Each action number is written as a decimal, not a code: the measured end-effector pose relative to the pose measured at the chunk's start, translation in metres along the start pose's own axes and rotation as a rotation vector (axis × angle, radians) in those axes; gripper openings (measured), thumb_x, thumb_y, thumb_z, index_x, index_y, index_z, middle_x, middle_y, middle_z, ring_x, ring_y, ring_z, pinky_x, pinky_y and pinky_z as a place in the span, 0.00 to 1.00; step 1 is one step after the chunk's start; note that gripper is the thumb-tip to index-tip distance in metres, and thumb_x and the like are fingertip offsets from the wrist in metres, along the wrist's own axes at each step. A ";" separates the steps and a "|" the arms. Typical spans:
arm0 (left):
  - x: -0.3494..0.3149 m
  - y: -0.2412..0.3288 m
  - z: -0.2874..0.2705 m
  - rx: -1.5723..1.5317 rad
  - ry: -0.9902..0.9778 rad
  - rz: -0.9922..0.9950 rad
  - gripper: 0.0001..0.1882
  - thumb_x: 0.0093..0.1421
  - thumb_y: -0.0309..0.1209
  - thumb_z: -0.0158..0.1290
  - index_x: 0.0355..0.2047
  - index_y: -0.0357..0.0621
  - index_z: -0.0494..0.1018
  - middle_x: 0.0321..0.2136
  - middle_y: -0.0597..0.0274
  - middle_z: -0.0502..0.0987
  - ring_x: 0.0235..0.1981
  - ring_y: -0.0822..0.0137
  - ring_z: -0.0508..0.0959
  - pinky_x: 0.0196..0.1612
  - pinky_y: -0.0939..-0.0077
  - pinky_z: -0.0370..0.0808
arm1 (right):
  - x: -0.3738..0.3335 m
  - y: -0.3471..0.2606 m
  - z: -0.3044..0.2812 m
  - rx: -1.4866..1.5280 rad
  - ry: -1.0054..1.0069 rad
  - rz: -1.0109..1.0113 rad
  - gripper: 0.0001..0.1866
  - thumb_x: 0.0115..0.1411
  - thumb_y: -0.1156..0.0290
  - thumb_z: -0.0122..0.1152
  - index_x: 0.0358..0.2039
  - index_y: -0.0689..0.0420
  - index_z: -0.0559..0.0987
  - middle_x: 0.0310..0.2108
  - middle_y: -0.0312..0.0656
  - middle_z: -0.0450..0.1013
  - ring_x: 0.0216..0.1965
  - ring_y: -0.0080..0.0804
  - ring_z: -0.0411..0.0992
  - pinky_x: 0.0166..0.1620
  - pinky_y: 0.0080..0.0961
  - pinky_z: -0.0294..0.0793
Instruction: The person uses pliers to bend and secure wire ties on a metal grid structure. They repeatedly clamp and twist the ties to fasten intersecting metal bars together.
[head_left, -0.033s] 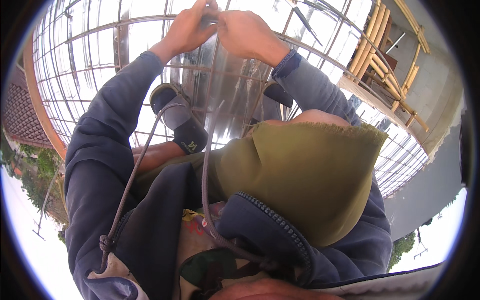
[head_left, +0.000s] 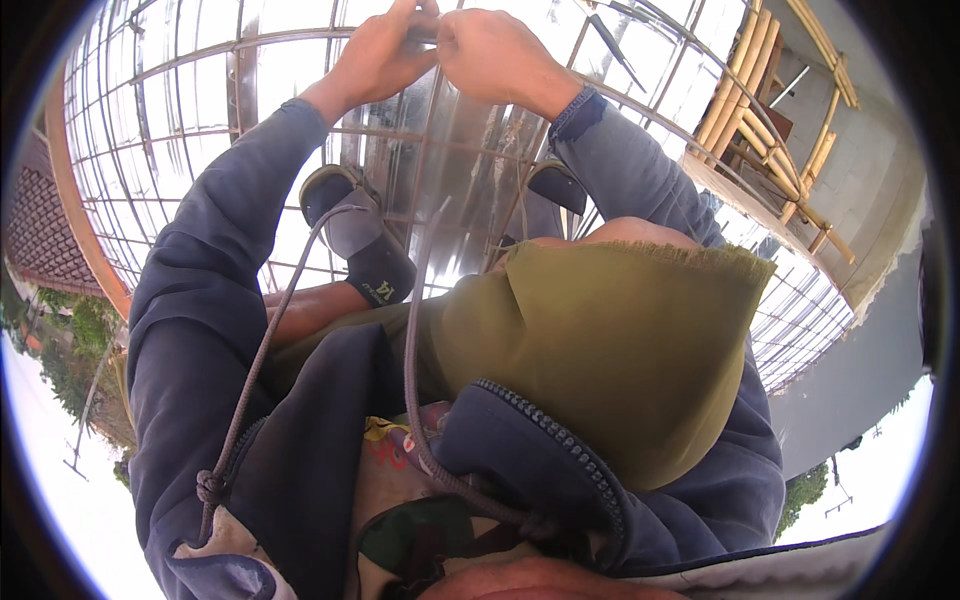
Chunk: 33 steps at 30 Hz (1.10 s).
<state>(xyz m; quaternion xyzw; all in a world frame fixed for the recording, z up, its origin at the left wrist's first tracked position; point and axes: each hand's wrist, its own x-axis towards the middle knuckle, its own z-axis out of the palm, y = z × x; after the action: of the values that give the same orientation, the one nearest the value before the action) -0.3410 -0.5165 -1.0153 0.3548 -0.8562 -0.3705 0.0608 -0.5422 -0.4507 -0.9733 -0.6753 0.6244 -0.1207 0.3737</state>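
Dark blue hooded jacket (head_left: 210, 330) with a chunky zip and long sleeves, ribbed cuff (head_left: 572, 108) showing at the right wrist. Grey drawcords (head_left: 250, 385) dangle from the hood, one knotted. Olive shorts (head_left: 620, 350), dark socks (head_left: 380, 275), grey slip-on shoes (head_left: 335, 195).

An outdoor construction site: a grey steel rebar grid (head_left: 200, 110) fills the upper frame, bamboo scaffold poles (head_left: 745, 85) upper right.

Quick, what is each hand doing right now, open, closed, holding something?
Left hand: closed, fingers pinched at a crossing of the steel bar grid; what it grips is too small to tell.
Right hand: closed, pinching at the same spot.
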 end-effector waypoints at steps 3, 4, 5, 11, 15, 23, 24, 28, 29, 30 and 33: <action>0.007 0.003 0.014 -0.069 0.115 0.038 0.23 0.68 0.37 0.64 0.58 0.51 0.67 0.45 0.54 0.87 0.41 0.53 0.87 0.46 0.56 0.83 | 0.028 0.022 -0.002 0.039 -0.081 0.128 0.16 0.67 0.64 0.58 0.47 0.61 0.85 0.41 0.61 0.82 0.46 0.61 0.81 0.51 0.51 0.80; 0.007 0.005 0.014 -0.115 0.098 -0.024 0.25 0.66 0.39 0.65 0.58 0.47 0.70 0.45 0.49 0.86 0.45 0.50 0.86 0.50 0.55 0.81 | 0.030 0.026 -0.003 0.077 -0.107 0.191 0.18 0.69 0.61 0.59 0.48 0.62 0.84 0.46 0.63 0.82 0.50 0.62 0.80 0.54 0.52 0.78; 0.008 0.007 0.014 -0.161 0.080 -0.086 0.26 0.65 0.41 0.66 0.58 0.44 0.73 0.45 0.44 0.85 0.48 0.47 0.85 0.54 0.53 0.79 | 0.026 0.029 -0.002 0.064 -0.020 0.207 0.17 0.70 0.63 0.56 0.48 0.62 0.84 0.46 0.63 0.81 0.51 0.62 0.80 0.54 0.53 0.78; 0.012 0.024 0.001 -0.251 0.058 -0.253 0.20 0.64 0.40 0.65 0.44 0.32 0.80 0.43 0.41 0.86 0.46 0.43 0.86 0.53 0.53 0.80 | 0.022 0.027 -0.006 -0.003 0.044 0.103 0.19 0.70 0.61 0.57 0.51 0.61 0.84 0.50 0.60 0.82 0.54 0.58 0.80 0.58 0.50 0.78; 0.011 0.012 0.010 -0.284 0.026 -0.115 0.21 0.66 0.36 0.63 0.52 0.32 0.74 0.44 0.42 0.86 0.46 0.42 0.86 0.52 0.53 0.81 | -0.013 0.007 -0.014 -0.296 0.046 0.113 0.13 0.64 0.70 0.56 0.44 0.62 0.81 0.31 0.56 0.83 0.35 0.57 0.83 0.41 0.50 0.83; 0.020 -0.009 -0.007 -0.221 -0.150 0.090 0.19 0.72 0.36 0.58 0.56 0.37 0.75 0.46 0.44 0.86 0.50 0.46 0.85 0.55 0.56 0.80 | -0.037 -0.027 0.036 -0.033 0.036 0.230 0.15 0.64 0.70 0.57 0.48 0.66 0.77 0.30 0.58 0.82 0.34 0.59 0.83 0.43 0.51 0.83; 0.023 -0.009 -0.011 -0.278 -0.182 0.049 0.19 0.72 0.37 0.58 0.56 0.37 0.76 0.47 0.44 0.85 0.50 0.47 0.85 0.55 0.57 0.80 | -0.036 -0.028 0.039 0.076 0.060 0.277 0.16 0.64 0.70 0.57 0.48 0.66 0.78 0.31 0.59 0.82 0.35 0.61 0.83 0.44 0.52 0.83; 0.029 -0.017 -0.039 -0.291 -0.009 -0.058 0.20 0.72 0.38 0.59 0.57 0.37 0.77 0.44 0.47 0.86 0.48 0.53 0.86 0.54 0.58 0.80 | -0.025 -0.031 0.036 0.170 0.101 0.230 0.15 0.63 0.69 0.58 0.46 0.65 0.81 0.33 0.62 0.83 0.39 0.63 0.83 0.49 0.52 0.82; 0.030 -0.024 -0.045 -0.168 0.057 -0.057 0.19 0.72 0.36 0.57 0.56 0.37 0.77 0.44 0.47 0.86 0.46 0.55 0.86 0.52 0.58 0.80 | -0.012 -0.030 0.021 0.113 0.046 0.204 0.14 0.63 0.69 0.59 0.45 0.64 0.82 0.34 0.63 0.83 0.40 0.63 0.83 0.49 0.52 0.82; 0.029 -0.020 -0.053 -0.204 0.036 -0.150 0.18 0.72 0.36 0.57 0.56 0.36 0.77 0.43 0.47 0.86 0.46 0.54 0.86 0.51 0.58 0.80 | 0.001 -0.026 0.010 0.056 -0.013 0.180 0.14 0.63 0.69 0.59 0.43 0.64 0.83 0.35 0.63 0.83 0.40 0.62 0.83 0.50 0.52 0.82; 0.018 -0.017 -0.070 -0.192 0.020 -0.209 0.16 0.73 0.35 0.53 0.53 0.38 0.79 0.43 0.46 0.86 0.43 0.53 0.87 0.44 0.61 0.82 | 0.026 0.000 0.010 -0.107 0.009 0.153 0.13 0.63 0.69 0.59 0.43 0.65 0.84 0.38 0.64 0.82 0.42 0.62 0.83 0.50 0.51 0.82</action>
<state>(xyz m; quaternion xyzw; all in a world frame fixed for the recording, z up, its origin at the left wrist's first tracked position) -0.3192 -0.5775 -0.9793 0.4382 -0.7746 -0.4515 0.0641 -0.5310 -0.4719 -0.9883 -0.6441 0.6813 -0.0614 0.3425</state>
